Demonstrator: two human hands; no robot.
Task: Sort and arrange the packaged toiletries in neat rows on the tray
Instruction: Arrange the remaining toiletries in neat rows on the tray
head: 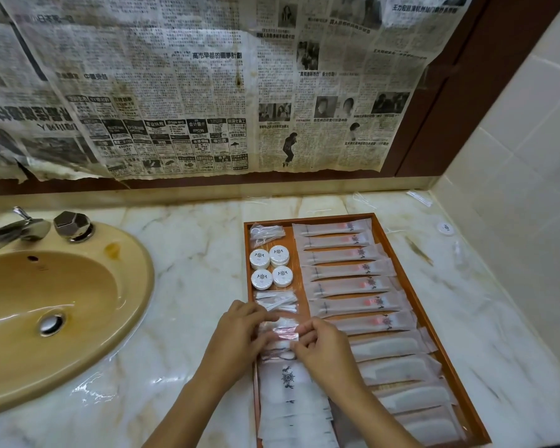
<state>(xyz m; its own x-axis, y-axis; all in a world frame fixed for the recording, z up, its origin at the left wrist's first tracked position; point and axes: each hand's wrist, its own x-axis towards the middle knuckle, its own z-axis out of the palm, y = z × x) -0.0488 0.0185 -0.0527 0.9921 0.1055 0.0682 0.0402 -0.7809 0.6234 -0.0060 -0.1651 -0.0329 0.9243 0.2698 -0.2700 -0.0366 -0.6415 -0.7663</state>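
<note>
Hands: left hand (240, 331) and right hand (320, 347) both grip a small clear packet (283, 331)
Tray (434, 331): 3 o'clock of sink (62, 305) on surface (194, 260)

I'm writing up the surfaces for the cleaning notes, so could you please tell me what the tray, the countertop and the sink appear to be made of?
The tray looks like wood or a wood-look laminate: an even orange-brown with a smooth satin face. The countertop seems to be polished marble or an imitation, cream with grey and amber veins and glossy reflections. The sink looks like glazed ceramic, a shiny mustard yellow with bright highlights.
</note>
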